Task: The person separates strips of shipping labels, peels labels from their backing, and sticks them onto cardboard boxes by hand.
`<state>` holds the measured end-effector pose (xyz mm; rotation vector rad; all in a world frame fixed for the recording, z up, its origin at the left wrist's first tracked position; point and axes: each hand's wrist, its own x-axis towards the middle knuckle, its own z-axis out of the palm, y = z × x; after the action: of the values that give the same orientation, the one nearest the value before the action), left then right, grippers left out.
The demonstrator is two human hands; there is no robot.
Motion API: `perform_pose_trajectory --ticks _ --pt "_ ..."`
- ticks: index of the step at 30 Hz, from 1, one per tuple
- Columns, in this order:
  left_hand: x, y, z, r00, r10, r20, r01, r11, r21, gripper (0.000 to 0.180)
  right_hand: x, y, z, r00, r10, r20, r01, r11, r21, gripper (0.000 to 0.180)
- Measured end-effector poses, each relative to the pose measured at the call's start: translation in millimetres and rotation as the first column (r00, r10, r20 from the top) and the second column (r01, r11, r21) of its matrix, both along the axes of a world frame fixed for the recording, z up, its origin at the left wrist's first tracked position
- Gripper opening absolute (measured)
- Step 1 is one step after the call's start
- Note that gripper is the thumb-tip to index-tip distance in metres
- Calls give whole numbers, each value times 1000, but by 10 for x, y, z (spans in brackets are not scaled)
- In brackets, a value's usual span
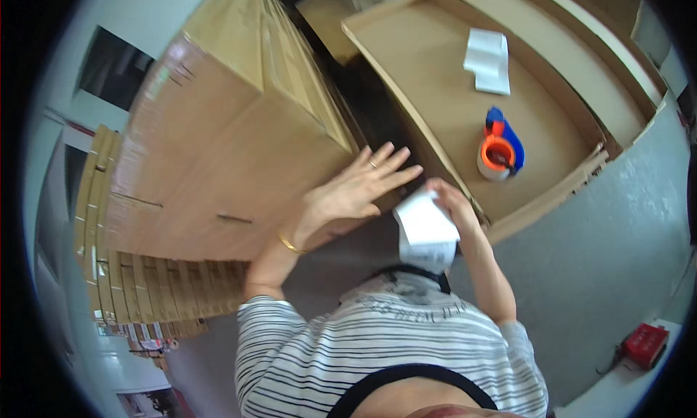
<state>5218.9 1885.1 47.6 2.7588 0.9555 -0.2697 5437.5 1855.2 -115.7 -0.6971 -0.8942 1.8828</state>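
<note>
My left hand [357,184] is stretched out with its fingers spread, over the edge of a large brown cardboard box [218,156]. It holds nothing; whether it touches the box I cannot tell. In my right hand [451,200] a white paper sheet [428,222] is pinched at its upper corner, hanging in front of my body. Ahead of that hand is a shallow cardboard tray [428,76]. A blue and orange tape dispenser [501,149] stands in it, and a folded strip of white paper [488,61] lies farther back.
Many flat cardboard pieces [167,287] are stacked at the left, behind the large box. A dark gap [370,91] runs between the box and the tray. Grey floor [581,273] spreads to the right, with a red box-like object [645,345] at the lower right.
</note>
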Motion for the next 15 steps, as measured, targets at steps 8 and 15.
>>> perform_pose_trajectory --ticks 8,15 --pt "-618 -451 -352 803 -150 576 -120 907 403 39 -686 306 642 932 300 -202 -306 952 -1 39" --pt "-1187 -825 -256 509 198 838 -671 701 243 31 -1016 31 477 918 327 -227 -282 936 209 71"
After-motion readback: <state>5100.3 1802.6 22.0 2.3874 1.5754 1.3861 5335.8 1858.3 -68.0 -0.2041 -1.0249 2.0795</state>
